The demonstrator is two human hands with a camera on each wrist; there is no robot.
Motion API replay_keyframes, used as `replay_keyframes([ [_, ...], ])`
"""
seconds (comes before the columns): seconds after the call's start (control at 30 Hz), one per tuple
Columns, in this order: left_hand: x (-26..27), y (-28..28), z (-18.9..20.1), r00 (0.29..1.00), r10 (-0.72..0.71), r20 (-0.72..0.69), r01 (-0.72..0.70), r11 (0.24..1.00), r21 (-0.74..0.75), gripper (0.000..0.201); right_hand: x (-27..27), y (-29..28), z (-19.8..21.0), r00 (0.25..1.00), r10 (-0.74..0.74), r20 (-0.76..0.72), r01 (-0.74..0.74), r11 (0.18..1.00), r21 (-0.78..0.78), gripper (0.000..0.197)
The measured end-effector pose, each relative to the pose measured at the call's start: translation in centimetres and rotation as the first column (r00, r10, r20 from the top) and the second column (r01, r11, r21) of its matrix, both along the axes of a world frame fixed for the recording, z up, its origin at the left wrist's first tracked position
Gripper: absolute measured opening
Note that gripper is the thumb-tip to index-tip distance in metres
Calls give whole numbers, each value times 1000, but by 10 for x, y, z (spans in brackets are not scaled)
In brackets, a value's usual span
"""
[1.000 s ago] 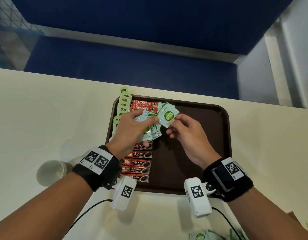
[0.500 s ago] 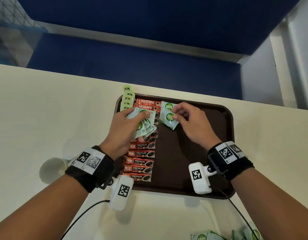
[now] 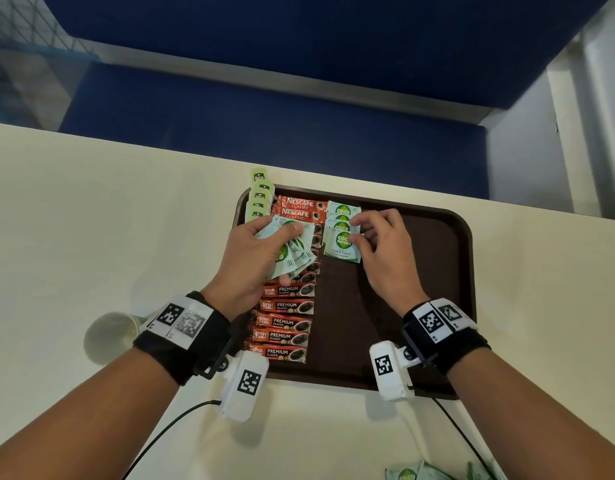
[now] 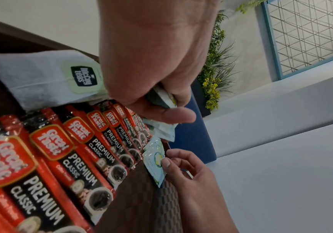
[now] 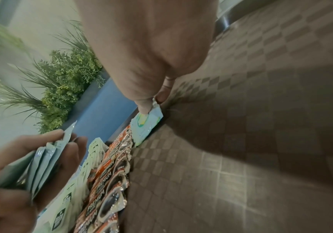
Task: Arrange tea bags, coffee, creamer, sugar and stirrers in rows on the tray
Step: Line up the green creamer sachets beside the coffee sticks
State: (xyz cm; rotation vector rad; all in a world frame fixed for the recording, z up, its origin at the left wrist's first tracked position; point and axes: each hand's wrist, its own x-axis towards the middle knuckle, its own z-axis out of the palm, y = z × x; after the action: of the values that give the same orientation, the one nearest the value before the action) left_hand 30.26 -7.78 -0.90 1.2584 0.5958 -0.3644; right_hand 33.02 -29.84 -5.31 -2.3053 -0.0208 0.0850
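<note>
The right hand (image 3: 382, 251) pinches a sugar packet (image 3: 342, 244) by its right edge between thumb and fingertips, laying it flat on the tray (image 3: 437, 271) at the near end of a short overlapping row of the same packets toward the tray's far edge. That row runs just beside the coffee sticks (image 3: 285, 320), which fill a column down to the near edge, with tea bags (image 3: 259, 199) along the tray's left edge. The left hand (image 3: 254, 261) grips a fanned stack of packets (image 3: 295, 254) above the coffee. Likely risks: the slick packet could skew as the pinch lets go, or loose packets could slide from the fan onto the coffee column. Both wrists are angled down over the tray, palms facing down, the right fingers curled low at the packet.
</note>
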Motion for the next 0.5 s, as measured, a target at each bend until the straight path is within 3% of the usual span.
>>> replay_keyframes([
  [0.5, -1, -5, 5, 999, 36, 15, -36, 999, 4, 27, 0, -1, -9, 1000, 0, 21, 1, 1000, -11, 24],
])
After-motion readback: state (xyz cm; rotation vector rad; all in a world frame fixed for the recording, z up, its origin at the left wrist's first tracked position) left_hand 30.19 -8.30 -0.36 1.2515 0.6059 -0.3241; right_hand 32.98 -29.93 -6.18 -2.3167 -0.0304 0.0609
